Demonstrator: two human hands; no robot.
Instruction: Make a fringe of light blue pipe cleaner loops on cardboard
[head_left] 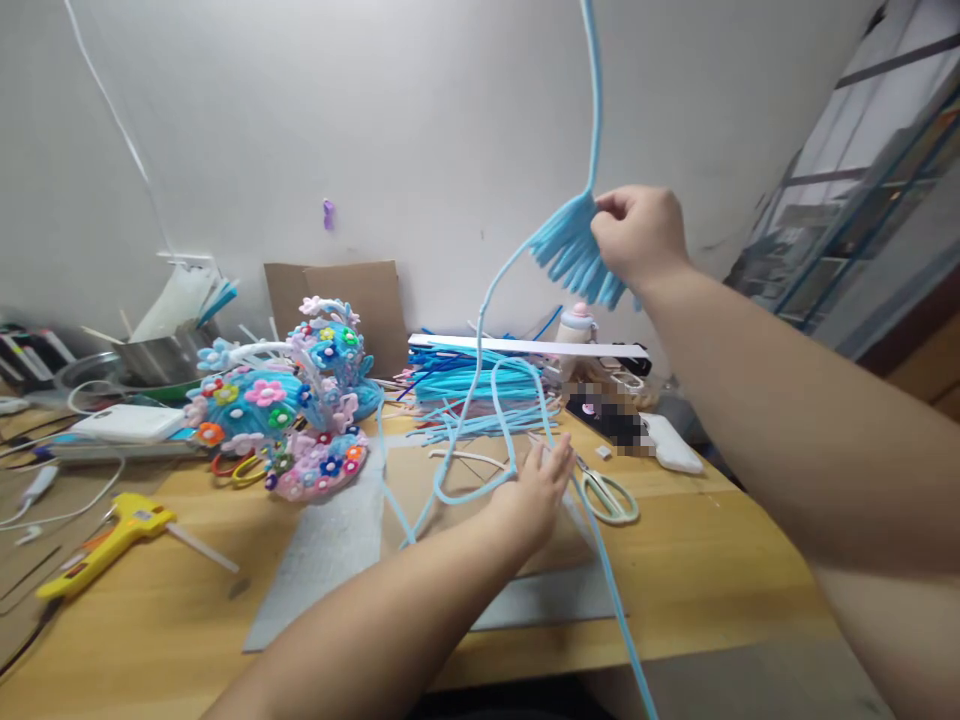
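Note:
High on the right, my right hand (645,235) pinches a light blue fringe (574,245) of several fuzzy strands that fan out downward. A long light blue cord (592,100) rises from its top edge, and another length loops from it down to the table. Lower down, my left hand (536,495) is stretched out with its fingers extended, among the loops of cord. The cord passes behind and beside its fingers; whether the palm touches it is hidden. Beneath lies a brown board (409,470) on a grey mat (307,570).
Scissors (609,495) lie right of my left hand. Behind are bundled blue chenille stems (480,380) and a white strip (525,346). Left stand flower-covered blue and pink craft pieces (259,400), a yellow glue gun (112,540) and a white box (131,423). A bottle (577,325) stands behind.

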